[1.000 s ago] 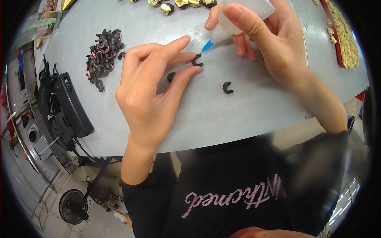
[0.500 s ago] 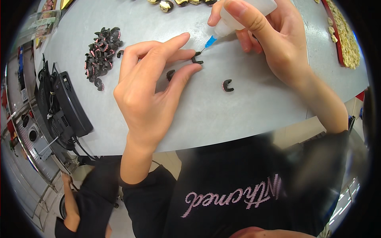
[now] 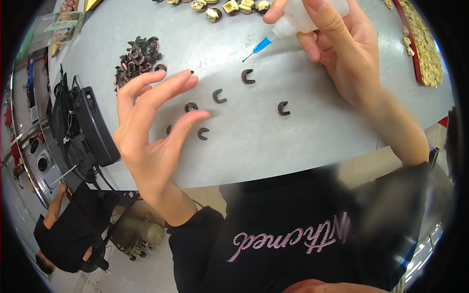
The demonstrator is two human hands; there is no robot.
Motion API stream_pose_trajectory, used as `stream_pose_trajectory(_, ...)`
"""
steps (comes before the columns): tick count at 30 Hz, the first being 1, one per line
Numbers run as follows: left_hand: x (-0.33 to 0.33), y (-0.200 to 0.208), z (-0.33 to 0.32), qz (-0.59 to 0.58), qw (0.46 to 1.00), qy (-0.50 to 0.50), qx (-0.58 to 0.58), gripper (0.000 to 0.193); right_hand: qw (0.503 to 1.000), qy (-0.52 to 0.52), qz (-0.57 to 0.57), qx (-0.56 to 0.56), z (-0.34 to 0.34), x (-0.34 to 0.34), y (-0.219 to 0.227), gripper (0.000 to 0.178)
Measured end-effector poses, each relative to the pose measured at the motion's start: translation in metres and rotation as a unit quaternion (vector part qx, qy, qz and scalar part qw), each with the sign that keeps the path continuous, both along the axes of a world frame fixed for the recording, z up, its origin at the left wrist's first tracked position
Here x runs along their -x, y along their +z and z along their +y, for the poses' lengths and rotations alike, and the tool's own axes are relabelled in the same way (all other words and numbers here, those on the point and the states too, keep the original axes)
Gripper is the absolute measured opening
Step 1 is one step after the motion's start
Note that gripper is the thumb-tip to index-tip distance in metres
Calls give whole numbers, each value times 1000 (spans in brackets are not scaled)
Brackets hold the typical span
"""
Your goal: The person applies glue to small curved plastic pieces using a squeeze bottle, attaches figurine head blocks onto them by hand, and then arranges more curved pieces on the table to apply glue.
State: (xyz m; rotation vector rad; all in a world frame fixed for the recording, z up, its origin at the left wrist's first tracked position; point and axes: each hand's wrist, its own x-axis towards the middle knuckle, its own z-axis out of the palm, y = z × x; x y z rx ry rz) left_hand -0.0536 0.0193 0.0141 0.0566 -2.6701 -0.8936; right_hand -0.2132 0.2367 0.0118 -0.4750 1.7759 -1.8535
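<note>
In my right hand (image 3: 351, 56) is a translucent squeeze bottle (image 3: 295, 15), tilted so its blue dispensing needle (image 3: 262, 45) points down and left. The needle tip stays apart from the black C-shaped piece (image 3: 248, 76) lying below it. My left hand (image 3: 154, 134) hovers open over the table, thumb and fingers apart, with nothing between them. Near its fingertips lie a second C-shaped piece (image 3: 220, 96), one with a pink toothed edge (image 3: 191, 107), and another (image 3: 203, 134) below the thumb. Another C-shaped piece (image 3: 283, 108) sits farther right. My left hand partly hides other pieces.
A heap of black-and-pink pieces (image 3: 137, 58) is at the far left. Cream-and-black parts (image 3: 230, 7) line the far edge. A red tray (image 3: 415, 61) of pale pieces stands right. At left are a black device with cables (image 3: 93, 127) and a clear box (image 3: 51, 31); another person (image 3: 68, 234) is beyond.
My left hand has let go of the C-shaped piece and moved left and nearer, uncovering several pieces. The needle has come away from that piece, and my right hand still holds the bottle.
</note>
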Motion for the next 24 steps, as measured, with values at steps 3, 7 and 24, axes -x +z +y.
stream_pose_trajectory(3, 6, -4, 3, 0, 997, -59, 54, 47, 1000, 10, -16, -6, -9, -12, 2, 28)
stream_pose_trajectory(7, 8, -12, 5, 9, 999, -24, -23, 45, 978, -107, -155, 90, -30, -38, 3, 27)
stream_pose_trajectory(24, 11, -19, 8, -2, 991, -126, -35, 44, 986, 119, -6, 115, -1, -22, -24, 30)
